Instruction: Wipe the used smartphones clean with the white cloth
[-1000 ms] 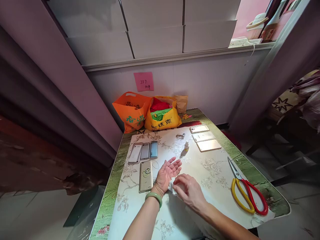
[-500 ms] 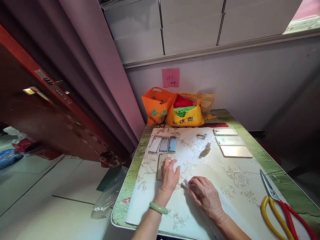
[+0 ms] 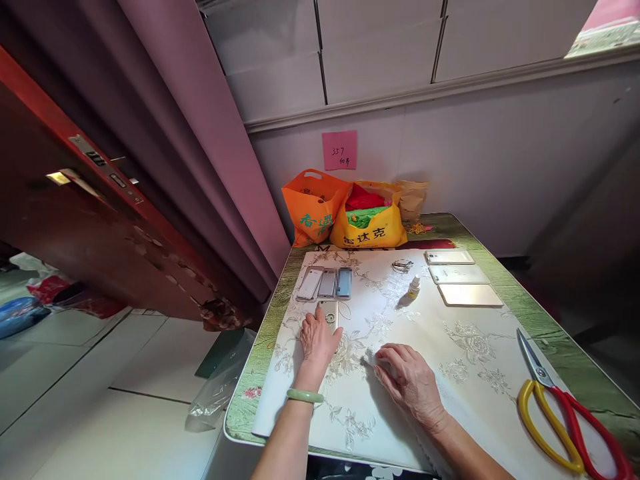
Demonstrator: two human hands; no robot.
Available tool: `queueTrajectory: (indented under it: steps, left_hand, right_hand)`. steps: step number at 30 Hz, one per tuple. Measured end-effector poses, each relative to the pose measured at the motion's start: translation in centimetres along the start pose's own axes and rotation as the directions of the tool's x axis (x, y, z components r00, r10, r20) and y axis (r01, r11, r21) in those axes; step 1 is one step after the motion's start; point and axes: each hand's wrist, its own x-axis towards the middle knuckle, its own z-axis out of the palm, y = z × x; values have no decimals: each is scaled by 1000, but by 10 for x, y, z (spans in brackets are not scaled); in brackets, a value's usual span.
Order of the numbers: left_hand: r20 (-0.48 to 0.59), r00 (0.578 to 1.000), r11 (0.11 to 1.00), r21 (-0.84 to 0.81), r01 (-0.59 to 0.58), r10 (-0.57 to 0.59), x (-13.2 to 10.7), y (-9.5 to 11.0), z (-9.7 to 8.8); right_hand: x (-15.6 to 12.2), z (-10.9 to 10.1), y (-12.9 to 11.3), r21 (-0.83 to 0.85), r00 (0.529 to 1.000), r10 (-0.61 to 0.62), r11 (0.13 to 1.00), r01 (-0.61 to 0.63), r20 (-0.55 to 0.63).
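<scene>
My left hand (image 3: 318, 339), with a green bangle on the wrist, lies palm down over a gold phone (image 3: 329, 311) on the white embroidered cloth (image 3: 450, 347); its fingers curl around the phone's lower part. My right hand (image 3: 406, 379) rests on the cloth, fingers bent and pressing a small pale wipe or cloth piece (image 3: 369, 357). Three phones (image 3: 325, 283) lie side by side just beyond the gold phone.
Three more flat phones (image 3: 457, 275) lie at the far right, with a small dropper bottle (image 3: 413, 286) and a metal ring (image 3: 402, 266) between the two groups. Red and yellow scissors (image 3: 560, 407) lie at the right edge. Orange and yellow bags (image 3: 345, 217) stand against the wall.
My head turned left, shifting the table to the right in view. My left hand turned from palm up to palm down and moved onto the gold phone. My right hand stayed on the cloth.
</scene>
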Motion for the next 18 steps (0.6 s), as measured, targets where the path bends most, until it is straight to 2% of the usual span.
queueTrajectory:
  steps: [6,9,13,15,16,18]
  left_hand:
    - [-40,999,995,97,-31,35,-5,-1,1]
    - [-21,1000,988,152,-10,13,-6,-3,-4]
    - [11,1000,989,147,25,-27,-5,-8,-11]
    - [19,1000,987,163,8,-12,-6,-11,-12]
    - [20,1000,984,179,-3,0,-7,-13,-12]
    - [21,1000,982,188,-10,7,-8,-16,-11]
  right_hand:
    - [0,-3,1,87,996,46,995,-39,-78]
    - [-1,-4,2,198,981,119,976,-87,-156]
    - [1,-6,3,351,953,243,921,-169,-179]
    - [11,-10,7,473,910,369,847,-245,-189]
    - [20,-13,11,542,868,452,791,-284,-206]
    - [44,-18,26,661,736,629,667,-345,-250]
